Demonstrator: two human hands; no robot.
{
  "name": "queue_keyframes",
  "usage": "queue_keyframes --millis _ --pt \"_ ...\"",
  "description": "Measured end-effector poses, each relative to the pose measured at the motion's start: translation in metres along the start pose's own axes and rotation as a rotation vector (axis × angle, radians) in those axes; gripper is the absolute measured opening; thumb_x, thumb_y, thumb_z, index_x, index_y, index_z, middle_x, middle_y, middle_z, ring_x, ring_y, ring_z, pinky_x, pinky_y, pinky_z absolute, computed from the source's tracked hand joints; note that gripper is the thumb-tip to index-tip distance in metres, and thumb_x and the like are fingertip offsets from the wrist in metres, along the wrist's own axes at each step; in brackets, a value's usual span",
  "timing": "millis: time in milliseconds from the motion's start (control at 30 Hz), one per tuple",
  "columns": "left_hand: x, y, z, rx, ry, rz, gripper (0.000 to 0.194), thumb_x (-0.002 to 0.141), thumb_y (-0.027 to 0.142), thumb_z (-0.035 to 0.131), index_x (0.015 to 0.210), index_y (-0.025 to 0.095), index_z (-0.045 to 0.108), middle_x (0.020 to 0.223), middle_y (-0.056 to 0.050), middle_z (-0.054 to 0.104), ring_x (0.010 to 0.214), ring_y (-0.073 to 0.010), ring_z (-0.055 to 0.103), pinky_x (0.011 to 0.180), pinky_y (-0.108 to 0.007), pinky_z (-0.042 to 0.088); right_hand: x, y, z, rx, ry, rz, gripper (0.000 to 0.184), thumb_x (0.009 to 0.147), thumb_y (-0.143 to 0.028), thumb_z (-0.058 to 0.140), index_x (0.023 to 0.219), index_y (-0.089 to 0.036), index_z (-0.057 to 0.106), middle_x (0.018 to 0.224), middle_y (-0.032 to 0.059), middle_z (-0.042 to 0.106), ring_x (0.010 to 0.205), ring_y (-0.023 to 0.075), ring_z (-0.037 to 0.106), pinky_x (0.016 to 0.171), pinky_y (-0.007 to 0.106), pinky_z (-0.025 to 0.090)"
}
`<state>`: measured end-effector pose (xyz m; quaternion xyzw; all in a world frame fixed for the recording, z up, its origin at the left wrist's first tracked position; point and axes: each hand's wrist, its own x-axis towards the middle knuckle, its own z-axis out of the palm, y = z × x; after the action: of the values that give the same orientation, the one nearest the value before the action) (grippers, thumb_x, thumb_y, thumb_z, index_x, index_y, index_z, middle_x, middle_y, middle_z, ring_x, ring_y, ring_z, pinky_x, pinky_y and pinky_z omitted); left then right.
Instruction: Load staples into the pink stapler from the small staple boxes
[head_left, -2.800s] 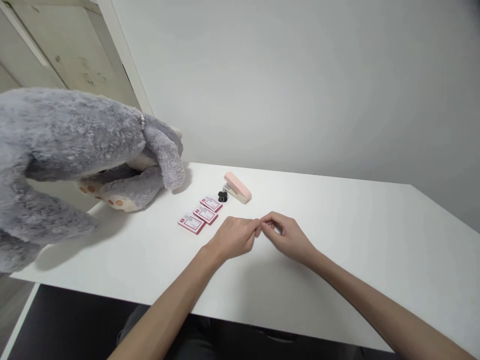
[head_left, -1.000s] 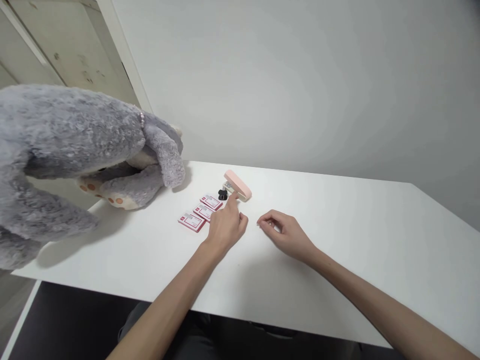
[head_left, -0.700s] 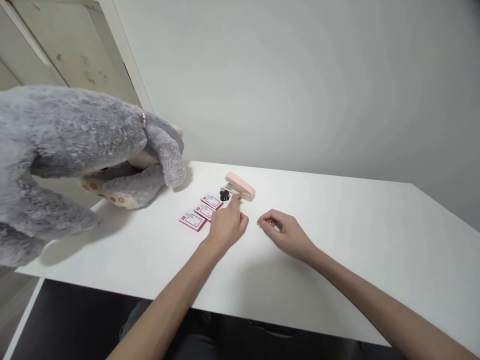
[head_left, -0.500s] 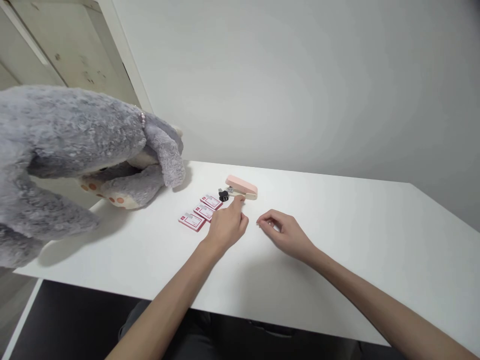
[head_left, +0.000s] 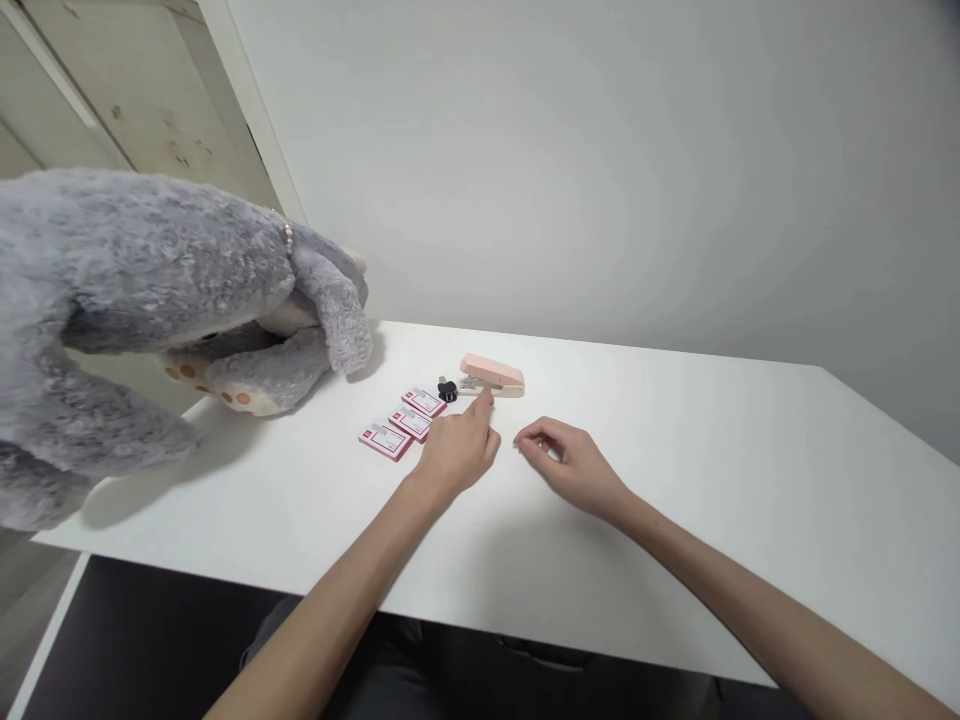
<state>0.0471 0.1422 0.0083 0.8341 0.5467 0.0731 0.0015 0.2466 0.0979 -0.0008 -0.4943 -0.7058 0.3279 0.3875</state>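
A pink and cream stapler [head_left: 493, 372] lies on the white table, its pink top raised from the cream base at the left end. My left hand [head_left: 459, 448] reaches its stretched index finger to the near edge of that base and seems to touch it; thumb and index stand apart. A black binder clip-like piece [head_left: 448, 390] sits just left of the stapler. Beside my left hand lie three small red-and-white boxes [head_left: 385, 439] in a slanting row. To the right, my right hand [head_left: 570, 465] rests on the table with thumb and index pinched; anything between the tips is too small to name.
A large grey plush toy [head_left: 165, 260] leans over the left end of the table [head_left: 712, 480]. Behind the table rises a plain wall [head_left: 585, 170]. The table's front edge runs beneath my forearms.
The stapler has shifted slightly to the right and turned a little, with my left index finger at its base. My right hand has stayed in place, still pinched.
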Motion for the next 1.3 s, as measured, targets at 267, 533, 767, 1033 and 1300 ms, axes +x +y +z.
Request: queue_keyframes --millis 267,533,767,1033,1300 --pt "-0.006 0.001 -0.006 -0.079 -0.002 0.191 0.046 0.1 0.021 0.042 0.145 0.021 0.048 0.106 -0.007 0.08 0.079 -0.0274 0.077 0.067 -0.035 0.051 -0.001 0.003 0.002 -0.104 0.304 -0.176 0.015 0.104 -0.035 0.056 0.11 -0.026 0.066 0.114 0.0085 0.067 0.106 0.0261 0.063 0.093 0.043 0.052" --pt "-0.011 0.001 0.0 -0.19 0.132 0.445 0.03 0.092 0.013 0.05 0.116 0.025 0.064 0.091 0.002 0.078 0.071 -0.0187 0.071 0.06 -0.03 0.041 0.003 0.016 -0.005 -0.189 0.346 -0.051 0.04 0.103 -0.051 0.059 0.135 -0.026 0.06 0.138 0.0132 0.063 0.128 0.0341 0.057 0.103 0.052 0.05" --pt "-0.003 -0.001 0.007 -0.409 0.446 0.201 0.013 0.098 0.02 0.058 0.107 0.02 0.068 0.11 -0.008 0.072 0.101 -0.0247 0.065 0.09 -0.04 0.051 0.003 0.016 -0.005 -0.212 0.293 -0.058 0.033 0.104 -0.05 0.06 0.127 -0.028 0.07 0.123 0.0102 0.068 0.115 0.0323 0.062 0.099 0.05 0.051" --pt "0.001 -0.002 0.007 -0.768 0.246 0.218 0.024 0.103 0.044 0.065 0.111 0.026 0.078 0.117 -0.003 0.079 0.113 -0.0249 0.063 0.103 -0.041 0.047 0.002 0.012 -0.006 -0.166 0.273 -0.126 0.029 0.104 -0.047 0.062 0.128 -0.031 0.068 0.118 0.0078 0.07 0.111 0.0313 0.063 0.098 0.05 0.052" --pt "0.0 0.0 0.0 -0.908 0.134 0.086 0.019 0.091 0.039 0.077 0.092 0.02 0.075 0.089 -0.001 0.077 0.079 -0.0179 0.063 0.073 -0.03 0.045 0.001 0.013 -0.006 -0.044 0.153 -0.11 0.03 0.105 -0.047 0.058 0.129 -0.029 0.063 0.129 0.0098 0.069 0.116 0.0308 0.064 0.092 0.045 0.055"
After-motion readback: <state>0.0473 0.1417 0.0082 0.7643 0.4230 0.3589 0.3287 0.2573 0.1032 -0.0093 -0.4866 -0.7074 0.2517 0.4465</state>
